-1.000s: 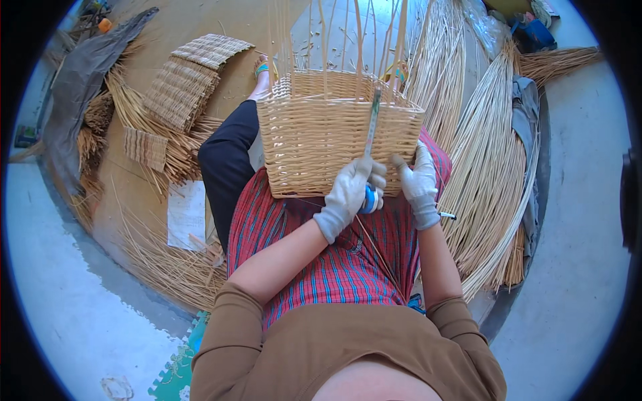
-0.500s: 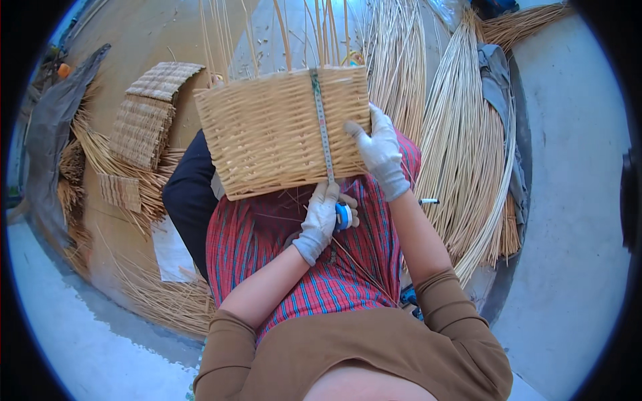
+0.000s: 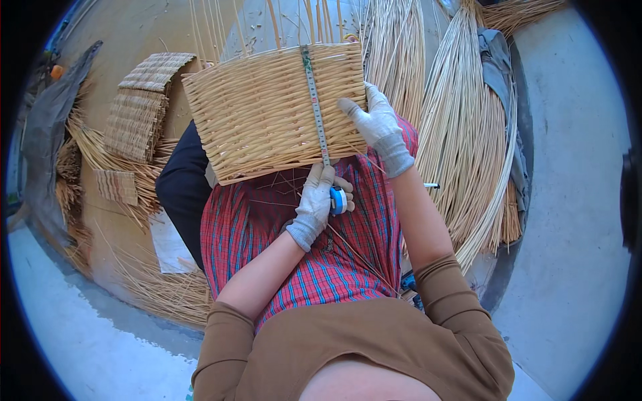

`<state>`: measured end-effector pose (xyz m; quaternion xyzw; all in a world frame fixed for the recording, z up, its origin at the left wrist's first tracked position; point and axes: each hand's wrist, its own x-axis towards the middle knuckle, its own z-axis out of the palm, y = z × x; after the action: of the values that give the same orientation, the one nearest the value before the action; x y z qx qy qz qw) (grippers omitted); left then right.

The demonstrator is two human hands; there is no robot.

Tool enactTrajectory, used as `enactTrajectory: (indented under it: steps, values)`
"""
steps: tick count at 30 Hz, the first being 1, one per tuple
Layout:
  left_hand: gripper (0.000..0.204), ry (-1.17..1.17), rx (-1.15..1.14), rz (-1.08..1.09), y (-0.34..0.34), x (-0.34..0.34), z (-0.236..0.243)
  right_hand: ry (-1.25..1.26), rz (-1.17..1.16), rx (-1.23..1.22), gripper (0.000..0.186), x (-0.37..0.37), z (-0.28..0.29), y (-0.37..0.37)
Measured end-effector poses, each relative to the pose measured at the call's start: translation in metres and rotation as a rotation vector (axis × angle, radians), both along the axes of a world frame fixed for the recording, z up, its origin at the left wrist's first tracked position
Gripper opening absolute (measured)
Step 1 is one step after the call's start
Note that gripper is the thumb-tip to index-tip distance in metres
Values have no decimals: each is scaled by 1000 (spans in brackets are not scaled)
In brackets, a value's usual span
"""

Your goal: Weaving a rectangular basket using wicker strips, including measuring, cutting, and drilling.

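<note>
A woven wicker panel [image 3: 254,113], pale tan with long stakes rising from its far edge, is held up over my lap. Across its right part runs the blade of a tape measure [image 3: 317,107], from the far edge down to the near edge. My left hand [image 3: 317,200], in a white glove with a grey cuff, is closed round the blue tape case at the near edge, its fingertips at the blade. My right hand [image 3: 379,127], gloved alike, grips the panel's right edge, thumb on the front face; its other fingers are partly hidden behind.
Long bundles of peeled canes [image 3: 455,147] lie on the floor to the right. At left are stacked woven pieces [image 3: 137,120], a dark cloth [image 3: 50,147] and loose canes [image 3: 160,294]. A red checked cloth [image 3: 321,274] covers my lap. A pen-like stick [image 3: 431,185] is beside my right forearm.
The panel, the tape measure and both hands have shifted slightly away from me and to the left together. Both hands keep their hold.
</note>
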<state>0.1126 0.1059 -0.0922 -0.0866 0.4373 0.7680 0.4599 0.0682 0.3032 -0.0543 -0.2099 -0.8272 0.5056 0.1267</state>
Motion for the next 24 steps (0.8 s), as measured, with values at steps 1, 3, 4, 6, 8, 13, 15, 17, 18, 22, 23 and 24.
enactTrajectory:
  steps: [1,3,4,6,8,13,15,17,18,22,23,24]
  values:
    - [23,-4,-4,1,1,1,1,-28,15,-3,60,1,2,2]
    - [23,-5,-7,1,0,1,1,-52,30,-6,61,1,1,2]
    - [24,-7,-11,2,-2,2,-2,-54,19,-28,61,1,-3,2]
    - [25,13,-21,-10,-6,3,-7,-38,13,-22,62,0,-12,-1]
    - [29,23,-29,-13,-14,4,-10,-3,17,67,63,0,-16,-7]
    - [19,236,-195,62,-38,-7,34,47,-49,110,57,24,-1,-14]
    - [16,328,-303,189,-65,-23,50,44,-46,4,60,37,-8,-15]
    - [16,637,-488,315,-106,-44,45,71,-7,-193,66,40,-9,-25]
    - [15,571,-470,433,-122,-56,47,81,-20,-261,69,44,-12,-26]
    - [28,657,-687,248,-189,-101,41,174,-13,-459,80,44,-11,-35]
    - [29,651,-631,94,-201,-111,41,192,43,-435,83,44,-19,-26]
    - [30,641,-573,-57,-206,-120,44,182,40,-439,83,44,-19,-24]
